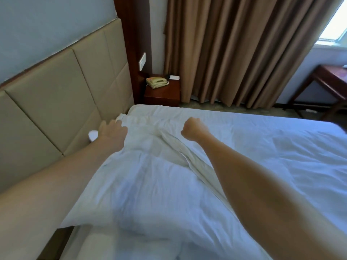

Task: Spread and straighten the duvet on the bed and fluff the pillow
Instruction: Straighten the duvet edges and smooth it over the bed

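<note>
A white pillow [142, 184] lies at the head of the bed, close to the beige padded headboard [62, 102]. My left hand [110, 131] reaches to the pillow's far corner and grips the fabric there; its fingers are partly blurred. My right hand [192, 129] is curled into a fist just above the pillow's far right part, holding nothing that I can see. A white duvet [272, 151] covers the bed to the right, lightly wrinkled. A cream folded edge runs diagonally under my right forearm.
A dark wooden nightstand [162, 94] with a cream telephone [157, 82] stands beyond the bed's far corner. Brown curtains [244, 53] hang behind it. A wooden table [326, 85] stands at the right, under a bright window.
</note>
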Motion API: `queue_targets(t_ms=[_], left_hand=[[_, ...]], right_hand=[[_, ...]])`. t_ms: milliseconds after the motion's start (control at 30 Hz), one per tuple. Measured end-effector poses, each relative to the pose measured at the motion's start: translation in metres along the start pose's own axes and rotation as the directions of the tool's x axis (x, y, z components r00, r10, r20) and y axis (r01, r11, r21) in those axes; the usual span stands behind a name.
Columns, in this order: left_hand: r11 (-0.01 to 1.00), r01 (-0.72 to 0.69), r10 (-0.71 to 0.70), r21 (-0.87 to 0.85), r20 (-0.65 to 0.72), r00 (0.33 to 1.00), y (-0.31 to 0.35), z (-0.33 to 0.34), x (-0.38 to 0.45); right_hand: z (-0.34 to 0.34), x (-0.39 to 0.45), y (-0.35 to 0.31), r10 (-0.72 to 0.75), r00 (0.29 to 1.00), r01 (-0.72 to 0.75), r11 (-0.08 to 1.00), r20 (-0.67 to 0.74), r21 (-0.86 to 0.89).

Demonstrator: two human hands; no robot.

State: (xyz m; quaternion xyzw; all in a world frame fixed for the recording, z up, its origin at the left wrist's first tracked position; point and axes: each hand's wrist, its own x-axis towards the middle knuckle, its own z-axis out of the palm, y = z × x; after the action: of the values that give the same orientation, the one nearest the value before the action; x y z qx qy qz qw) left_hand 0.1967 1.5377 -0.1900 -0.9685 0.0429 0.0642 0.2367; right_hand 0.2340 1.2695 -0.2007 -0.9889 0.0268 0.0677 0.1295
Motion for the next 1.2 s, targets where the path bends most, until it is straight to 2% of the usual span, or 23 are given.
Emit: queue_targets(t_ms=[133,267,467,767,967,1200], left_hand=[[0.995,-0.061,0.071,-0.073,0.149,0.986,0.023,-0.002,-0.052],[0.982,-0.116,0.149,-0.152,0.232,0.961,0.05,-0.021,-0.106],[0.94,-0.173,0.24,-0.293,0.213,0.947,0.104,-0.052,-0.175],[0.945,-0.136,0.198,-0.298,0.191,0.961,0.192,-0.101,-0.27],[0.946,-0.109,0.189,-0.306,0.245,0.951,0.288,-0.151,-0.323],[0.879,-0.184,0.272,-0.44,0.147,0.951,0.405,-0.222,-0.373]], right_hand=[[0.014,-0.061,0.042,0.076,0.988,-0.074,0.997,0.132,-0.018],[0.011,-0.127,0.085,0.116,0.978,-0.136,0.984,0.171,0.111],[-0.021,-0.214,0.136,0.126,0.976,-0.145,0.985,0.18,0.097],[-0.073,-0.314,0.215,-0.019,0.988,0.009,0.998,0.155,0.065],[-0.1,-0.382,0.316,-0.094,0.975,0.083,0.995,0.201,0.06],[-0.129,-0.443,0.426,-0.067,0.982,0.057,0.997,0.178,0.059]])
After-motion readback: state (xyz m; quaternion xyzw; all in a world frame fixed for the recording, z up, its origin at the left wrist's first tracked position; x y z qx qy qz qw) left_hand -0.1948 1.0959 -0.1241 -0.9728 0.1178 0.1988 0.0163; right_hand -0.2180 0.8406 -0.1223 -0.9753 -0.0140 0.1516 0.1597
